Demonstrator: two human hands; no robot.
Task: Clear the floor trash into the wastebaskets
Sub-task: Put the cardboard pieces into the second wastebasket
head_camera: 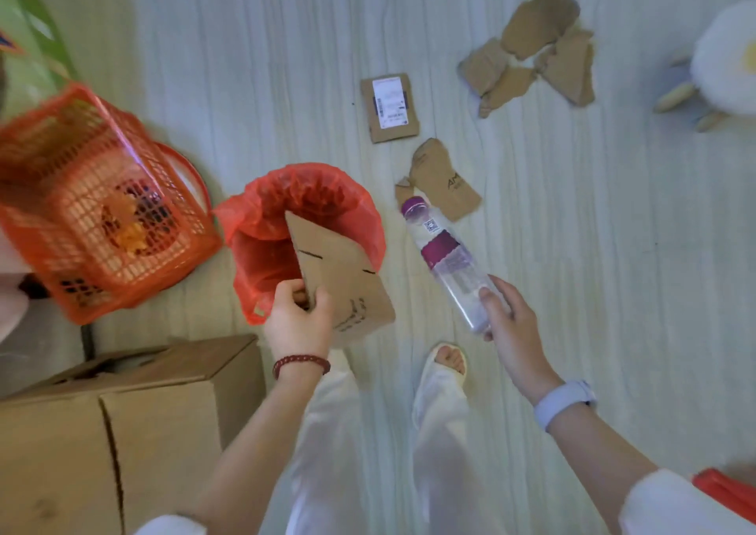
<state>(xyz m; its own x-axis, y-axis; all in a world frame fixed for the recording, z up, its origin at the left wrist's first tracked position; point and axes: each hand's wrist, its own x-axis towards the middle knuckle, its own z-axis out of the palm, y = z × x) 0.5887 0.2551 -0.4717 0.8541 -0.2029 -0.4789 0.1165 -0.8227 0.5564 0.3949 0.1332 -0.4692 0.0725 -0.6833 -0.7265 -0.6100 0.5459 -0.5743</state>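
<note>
the left hand (296,315) grips a cardboard sheet (339,277) over the near rim of the red-lined wastebasket (262,223), while the right hand (509,322) holds a clear plastic bottle (446,260) above the floor (262,84).

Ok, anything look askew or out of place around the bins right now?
Yes. The orange mesh basket sits tipped on its side against the red-lined wastebasket, its contents resting on the mesh wall. Torn cardboard scraps and a labelled cardboard piece lie scattered on the floor.
</note>
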